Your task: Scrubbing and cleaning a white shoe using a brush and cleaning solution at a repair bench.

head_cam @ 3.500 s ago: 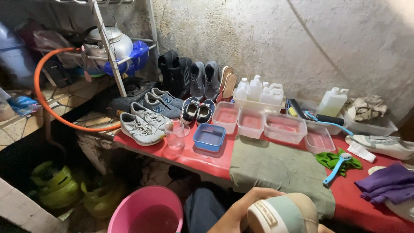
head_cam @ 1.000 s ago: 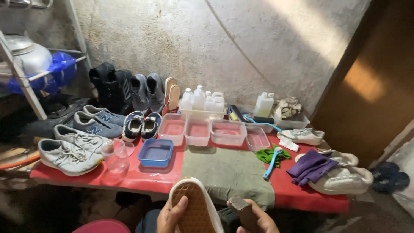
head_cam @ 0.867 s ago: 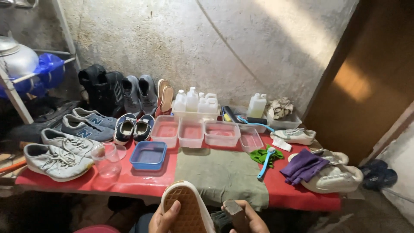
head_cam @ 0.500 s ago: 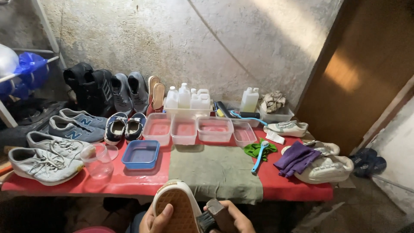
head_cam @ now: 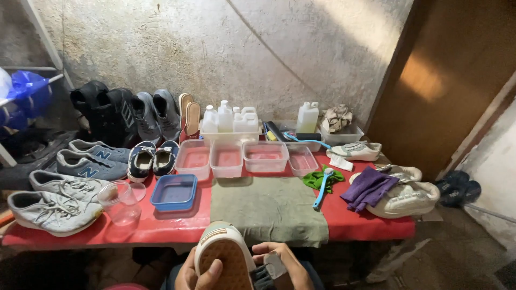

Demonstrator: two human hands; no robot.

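Below table edge, hands point(head_cam: 244, 268) gripping shoe point(head_cam: 226, 255)

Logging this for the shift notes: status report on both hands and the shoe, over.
Left hand cups the shoe, sole up. Right hand presses a small brush to the sole edge. Table ahead, nothing in the way.

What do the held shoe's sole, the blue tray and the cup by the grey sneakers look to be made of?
Shoe sole, held by the left hand with the right hand beside it: probably rubber, matt tan with a fine tread, white rim. Blue tray: likely plastic, smooth, slightly glossy, translucent walls. Cup: clear, see-through with a thin rim; plastic or glass, I cannot tell.
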